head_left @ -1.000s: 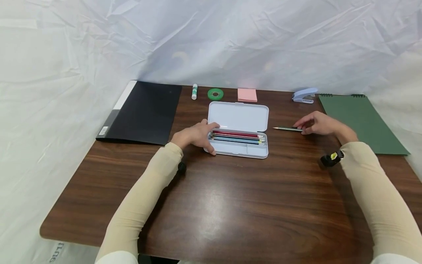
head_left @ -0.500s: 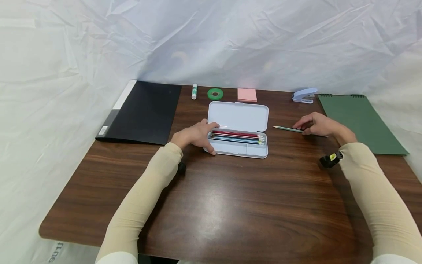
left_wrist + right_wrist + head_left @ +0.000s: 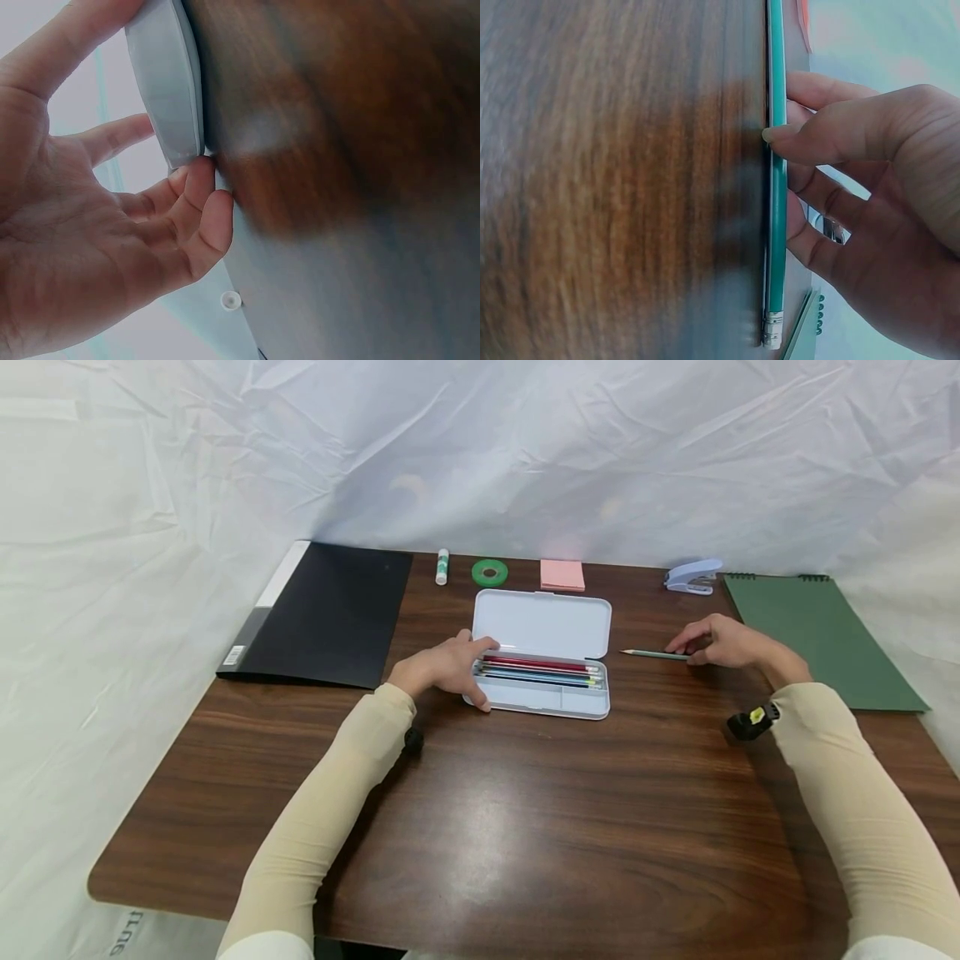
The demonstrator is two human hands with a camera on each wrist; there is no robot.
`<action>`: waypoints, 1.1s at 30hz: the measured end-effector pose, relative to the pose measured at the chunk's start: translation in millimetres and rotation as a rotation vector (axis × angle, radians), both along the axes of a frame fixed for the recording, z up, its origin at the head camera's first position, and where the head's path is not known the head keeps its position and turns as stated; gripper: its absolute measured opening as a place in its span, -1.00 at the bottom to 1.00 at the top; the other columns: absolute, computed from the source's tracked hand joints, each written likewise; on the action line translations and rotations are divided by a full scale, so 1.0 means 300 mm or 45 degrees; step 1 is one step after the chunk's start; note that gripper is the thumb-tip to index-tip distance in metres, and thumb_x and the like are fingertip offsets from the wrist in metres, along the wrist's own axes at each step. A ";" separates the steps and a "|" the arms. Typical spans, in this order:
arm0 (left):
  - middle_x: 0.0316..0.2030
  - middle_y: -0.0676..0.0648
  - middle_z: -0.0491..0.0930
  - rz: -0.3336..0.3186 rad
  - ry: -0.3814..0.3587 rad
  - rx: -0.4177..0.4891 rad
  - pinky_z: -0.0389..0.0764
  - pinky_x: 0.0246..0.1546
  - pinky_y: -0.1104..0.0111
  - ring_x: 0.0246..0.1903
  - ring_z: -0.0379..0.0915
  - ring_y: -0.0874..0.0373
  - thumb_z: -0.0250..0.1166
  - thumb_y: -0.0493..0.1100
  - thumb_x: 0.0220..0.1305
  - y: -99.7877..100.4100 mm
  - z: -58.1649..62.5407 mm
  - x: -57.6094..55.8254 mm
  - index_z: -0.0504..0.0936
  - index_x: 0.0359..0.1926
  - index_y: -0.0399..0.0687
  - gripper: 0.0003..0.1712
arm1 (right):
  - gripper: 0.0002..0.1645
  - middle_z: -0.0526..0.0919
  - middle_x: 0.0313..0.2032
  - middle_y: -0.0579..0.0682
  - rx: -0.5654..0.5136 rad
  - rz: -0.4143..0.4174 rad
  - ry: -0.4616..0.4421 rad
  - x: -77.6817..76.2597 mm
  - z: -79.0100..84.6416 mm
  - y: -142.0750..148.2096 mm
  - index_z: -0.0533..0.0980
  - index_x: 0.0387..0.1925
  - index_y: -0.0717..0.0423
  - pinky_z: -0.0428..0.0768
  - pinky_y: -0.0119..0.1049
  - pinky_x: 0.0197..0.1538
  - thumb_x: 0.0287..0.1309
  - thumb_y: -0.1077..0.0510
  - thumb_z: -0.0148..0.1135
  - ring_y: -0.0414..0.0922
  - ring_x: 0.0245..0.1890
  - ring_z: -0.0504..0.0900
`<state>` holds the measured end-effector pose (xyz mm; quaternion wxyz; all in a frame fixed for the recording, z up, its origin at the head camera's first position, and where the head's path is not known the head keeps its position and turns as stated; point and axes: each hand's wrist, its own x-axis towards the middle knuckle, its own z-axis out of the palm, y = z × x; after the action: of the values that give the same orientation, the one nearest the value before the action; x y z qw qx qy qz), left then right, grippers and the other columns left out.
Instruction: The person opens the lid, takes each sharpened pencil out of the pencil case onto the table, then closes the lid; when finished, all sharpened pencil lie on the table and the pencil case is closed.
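Note:
An open white pencil case (image 3: 525, 696) lies near the middle of the table, its lid (image 3: 543, 622) tipped back. Several red and blue pencils (image 3: 540, 672) lie side by side in its rear compartment. My left hand (image 3: 450, 668) grips the case's left end, thumb at the front edge and index finger by the lid; the left wrist view shows other fingertips at the case's end. To the right of the case, my right hand (image 3: 727, 643) pinches a green pencil (image 3: 778, 247) between thumb and fingers, close over the tabletop. Its sharpened point faces the case; its eraser end shows in the right wrist view.
A black folder (image 3: 330, 610) lies at the left and a green spiral notebook (image 3: 825, 643) at the right. Along the back edge are a glue stick (image 3: 442, 567), green tape (image 3: 489, 573), pink sticky notes (image 3: 562, 575) and a pale blue stapler (image 3: 693, 577).
The green pencil has turned slightly in my right fingers, now showing a lighter side; its point swung a little and came back. My left hand and the case have stayed in place.

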<state>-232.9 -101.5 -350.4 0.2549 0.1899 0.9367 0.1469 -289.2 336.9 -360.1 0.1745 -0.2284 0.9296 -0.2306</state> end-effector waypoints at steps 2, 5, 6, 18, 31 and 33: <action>0.29 -0.22 0.19 0.002 -0.003 0.000 0.47 0.16 0.05 0.19 0.31 -0.05 0.57 0.13 -0.02 0.002 0.000 0.000 0.09 0.54 0.21 0.18 | -0.70 0.70 -0.19 0.11 -0.003 0.003 -0.003 0.002 -0.001 0.002 0.68 -0.09 0.28 0.52 -0.38 -0.23 0.11 0.48 0.30 -0.25 -0.30 0.54; 0.30 -0.22 0.18 0.000 -0.008 -0.004 0.47 0.15 0.05 0.19 0.31 -0.05 0.57 0.14 -0.02 0.006 0.000 0.000 0.09 0.54 0.22 0.18 | -0.70 0.69 -0.19 0.11 -0.020 0.012 0.007 0.007 0.005 0.004 0.68 -0.10 0.29 0.52 -0.39 -0.23 0.11 0.49 0.30 -0.23 -0.30 0.54; 0.30 -0.22 0.18 0.001 -0.009 -0.006 0.47 0.15 0.05 0.20 0.31 -0.05 0.57 0.14 -0.02 0.007 0.000 -0.001 0.09 0.54 0.22 0.17 | -0.69 0.69 -0.19 0.11 -0.030 0.015 0.017 0.009 0.009 0.004 0.68 -0.10 0.28 0.52 -0.39 -0.23 0.11 0.49 0.29 -0.24 -0.30 0.55; 0.31 -0.21 0.17 0.005 -0.027 0.003 0.46 0.16 0.04 0.21 0.28 -0.05 0.56 0.13 0.00 0.009 -0.004 -0.001 0.09 0.53 0.23 0.15 | -0.59 0.71 -0.06 0.26 -0.171 -0.096 0.193 0.046 0.073 -0.074 0.57 0.12 0.27 0.50 -0.57 -0.21 0.24 0.31 0.30 -0.45 -0.23 0.61; 0.34 -0.21 0.15 -0.002 -0.049 0.005 0.44 0.19 0.02 0.25 0.25 -0.06 0.55 0.12 0.02 0.013 -0.006 -0.010 0.08 0.54 0.23 0.15 | -0.45 0.70 -0.04 0.18 -0.222 0.068 0.241 0.105 0.106 -0.349 0.52 0.20 0.22 0.61 0.01 0.05 0.16 0.28 0.40 0.08 -0.02 0.67; 0.34 -0.21 0.14 -0.001 -0.056 0.004 0.44 0.18 0.02 0.25 0.25 -0.06 0.55 0.12 0.02 0.011 -0.006 -0.011 0.08 0.53 0.23 0.15 | -0.46 0.70 -0.04 0.19 -0.256 0.099 0.214 0.111 0.097 -0.393 0.53 0.19 0.22 0.61 0.06 0.05 0.15 0.29 0.40 0.09 -0.03 0.67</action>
<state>-236.1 -98.1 -352.2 0.2751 0.1874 0.9306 0.1525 -256.1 219.0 -330.9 0.0809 -0.2991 0.9037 -0.2956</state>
